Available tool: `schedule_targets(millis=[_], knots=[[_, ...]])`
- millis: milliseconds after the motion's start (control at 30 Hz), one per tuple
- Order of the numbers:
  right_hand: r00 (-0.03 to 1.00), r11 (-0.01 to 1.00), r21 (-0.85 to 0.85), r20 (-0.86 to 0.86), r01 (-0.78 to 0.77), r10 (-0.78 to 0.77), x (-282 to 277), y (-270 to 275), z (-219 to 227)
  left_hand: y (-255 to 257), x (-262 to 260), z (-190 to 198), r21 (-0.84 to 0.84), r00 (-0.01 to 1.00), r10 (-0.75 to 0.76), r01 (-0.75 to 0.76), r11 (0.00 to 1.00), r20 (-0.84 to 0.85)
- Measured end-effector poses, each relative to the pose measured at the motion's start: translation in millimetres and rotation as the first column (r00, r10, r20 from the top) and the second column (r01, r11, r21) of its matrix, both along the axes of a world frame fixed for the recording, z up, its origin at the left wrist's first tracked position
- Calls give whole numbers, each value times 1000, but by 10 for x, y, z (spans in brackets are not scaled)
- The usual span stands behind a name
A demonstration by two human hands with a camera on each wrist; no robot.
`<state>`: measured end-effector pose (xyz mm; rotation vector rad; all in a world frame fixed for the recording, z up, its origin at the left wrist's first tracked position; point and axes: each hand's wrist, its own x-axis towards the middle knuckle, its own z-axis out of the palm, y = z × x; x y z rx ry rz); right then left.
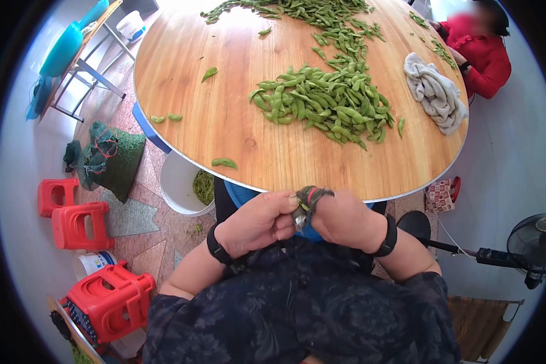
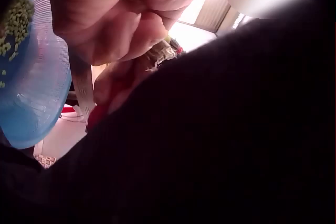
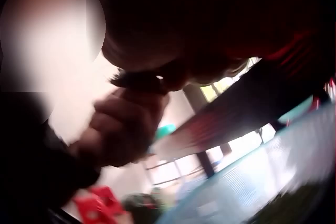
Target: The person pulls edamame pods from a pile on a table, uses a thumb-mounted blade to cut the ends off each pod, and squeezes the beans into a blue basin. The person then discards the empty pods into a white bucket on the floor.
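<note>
Close together at the table's near edge, my left hand [image 1: 255, 221] and right hand [image 1: 349, 223] meet at a small dark cloth bundle [image 1: 302, 213] with a red band. The left thumb and curled fingers pinch its side, where a little green shows. My right fingers curl against its other side, their tips mostly hidden. In the left wrist view the bundle [image 2: 164, 51] sticks out by the left hand [image 2: 115, 19]. In the right wrist view it is a dark shape [image 3: 139, 81] above the left hand [image 3: 126, 121]. Green pods [image 1: 327, 103] lie heaped on the round table [image 1: 188, 130].
A blue basin [image 2: 39, 103] with green beans sits below the hands. A white bucket [image 1: 179, 185] with green scraps stands left, near red stools [image 1: 82, 224] and a green sack [image 1: 121, 161]. A cloth [image 1: 434, 94] lies on the table; a person in red [image 1: 491, 67] sits behind; a fan [image 1: 531, 236] stands right.
</note>
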<state>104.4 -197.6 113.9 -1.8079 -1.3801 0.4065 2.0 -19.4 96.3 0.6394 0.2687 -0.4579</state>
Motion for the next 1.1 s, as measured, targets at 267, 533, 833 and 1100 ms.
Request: schedule_targets(millis=[267,533,833,1100], knots=[[997,998,-60,78,-24,29,157,-158,166,-115,19,46,809,842,-243,-321,493,482],[999,968,-251,14,-27,31,95,-121,211,182,-238,187,827,895,-108,-347,442,433],[781,926,-77,566,370,-265,697,175,325,1172,-872,-141,750,823,209,-336,-570,529],[723,926,127,590,356,-359,882,231,223,615,-479,26,817,818,3,-575,53,575]])
